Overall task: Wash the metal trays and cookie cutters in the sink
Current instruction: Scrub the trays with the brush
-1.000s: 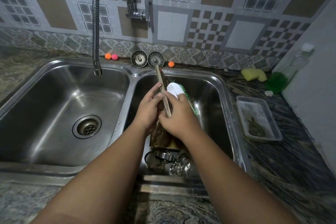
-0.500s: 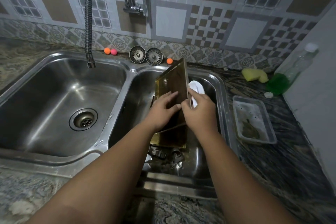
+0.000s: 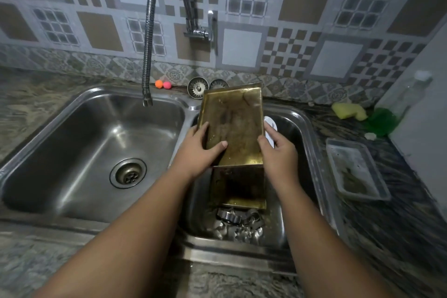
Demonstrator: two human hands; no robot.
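Fingers of the left hand [image 3: 196, 150] are curling round the left edge of a brass-coloured rectangular metal tray [image 3: 234, 123], with the thumb lying across its stained inner face. The right hand [image 3: 278, 152] is pinching the opposite edge, thumb in front and fingers behind. A white plastic object [image 3: 270, 120] is showing just beyond the right fingers, and I cannot tell whether they are gripping it as well. Both hands are holding the tray tilted up, well clear of the bottom of the right basin of a stainless steel double sink [image 3: 314, 152]. Directly below the fingers a second tarnished metal tray [image 3: 239, 186] is leaning in the same basin, and below that a heap of shiny metal cookie cutters [image 3: 238, 225] is lying at the near end. A flexible steel tap hose [image 3: 147, 55] is hanging well to the left of the left fingers, over the other basin, and no water is visibly running. The main risk, as I judge it, is that the tray is resting on two narrow edge grips. If the metal is wet or greasy it could slide out and drop onto the tray and cutters beneath, denting them or splashing. The thin rim could also be biting into the fingers if they squeeze harder. With the spout aimed at the other basin, rinsing is likely demanding a carry across the divider, where a knock could loosen the hold.
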